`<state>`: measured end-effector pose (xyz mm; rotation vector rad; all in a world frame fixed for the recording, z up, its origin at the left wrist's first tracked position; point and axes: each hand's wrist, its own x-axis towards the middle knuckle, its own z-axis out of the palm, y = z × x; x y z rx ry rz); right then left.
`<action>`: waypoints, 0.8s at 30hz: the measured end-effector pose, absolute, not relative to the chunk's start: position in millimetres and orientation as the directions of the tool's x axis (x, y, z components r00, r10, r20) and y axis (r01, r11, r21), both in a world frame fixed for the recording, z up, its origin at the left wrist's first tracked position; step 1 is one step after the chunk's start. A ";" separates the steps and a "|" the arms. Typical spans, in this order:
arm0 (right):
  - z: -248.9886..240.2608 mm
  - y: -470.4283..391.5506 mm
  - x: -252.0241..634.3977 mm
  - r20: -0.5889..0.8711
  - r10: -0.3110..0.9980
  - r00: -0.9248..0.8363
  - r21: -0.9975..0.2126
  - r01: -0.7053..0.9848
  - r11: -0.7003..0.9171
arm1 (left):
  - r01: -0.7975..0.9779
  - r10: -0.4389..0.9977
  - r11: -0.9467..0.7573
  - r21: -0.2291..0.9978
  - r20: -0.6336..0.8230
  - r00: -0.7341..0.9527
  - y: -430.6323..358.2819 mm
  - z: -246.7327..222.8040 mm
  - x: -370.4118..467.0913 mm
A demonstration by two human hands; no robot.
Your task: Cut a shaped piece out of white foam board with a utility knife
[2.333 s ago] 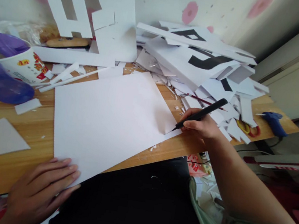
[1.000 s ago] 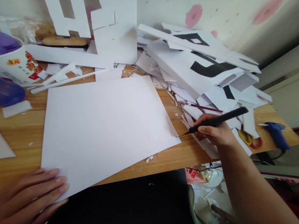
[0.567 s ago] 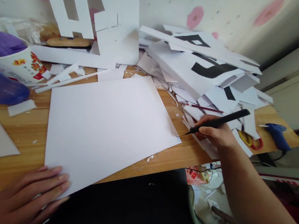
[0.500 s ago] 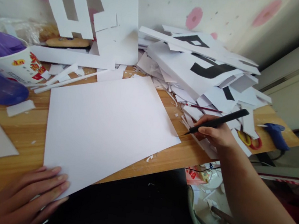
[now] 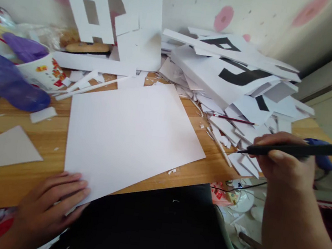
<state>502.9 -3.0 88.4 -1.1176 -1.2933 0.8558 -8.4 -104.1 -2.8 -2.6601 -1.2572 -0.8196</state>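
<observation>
A blank white board sheet (image 5: 133,136) lies flat on the wooden table, its near corner jutting past the front edge. My left hand (image 5: 55,199) rests on its lower left corner with fingers stretched out, pressing it down. In my right hand (image 5: 286,166) is a slim black craft knife (image 5: 307,150), held like a pen. Its thin tip points left, over the white offcuts and apart from the sheet's right corner.
Behind the sheet leans a white board with cut-out holes (image 5: 148,6). Cut white pieces (image 5: 203,76), some marked black, are heaped at the right with a dark red pencil (image 5: 234,119). A blue glue gun (image 5: 324,161) is partly hidden by my hand. A paper cup (image 5: 42,72) stands left.
My right hand has drawn the craft knife away from the sheet's right corner, towards the right. My left hand stays on the sheet. The whole view has shifted a little.
</observation>
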 end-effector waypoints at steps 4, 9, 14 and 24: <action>67.6 -23.7 477.8 0.248 0.951 0.185 -0.957 -0.104 0.270 | 0.704 0.642 -0.709 0.034 0.443 0.626 -100.5 0.6 -8.3; 39.0 -52.1 453.1 -0.042 0.970 0.240 -0.977 -0.215 0.011 | 0.701 0.658 -0.709 0.078 0.433 0.616 -108.0 17.2 2.9; 34.2 -54.7 438.0 -0.092 0.974 0.209 -0.966 -0.257 -0.036 | 0.653 0.622 -0.746 0.134 0.491 0.610 -111.5 19.4 14.0; 42.6 -23.5 409.4 -0.086 0.942 0.324 -0.937 -0.348 0.034 | 0.582 0.543 -0.795 0.169 0.626 0.560 -113.5 15.0 31.3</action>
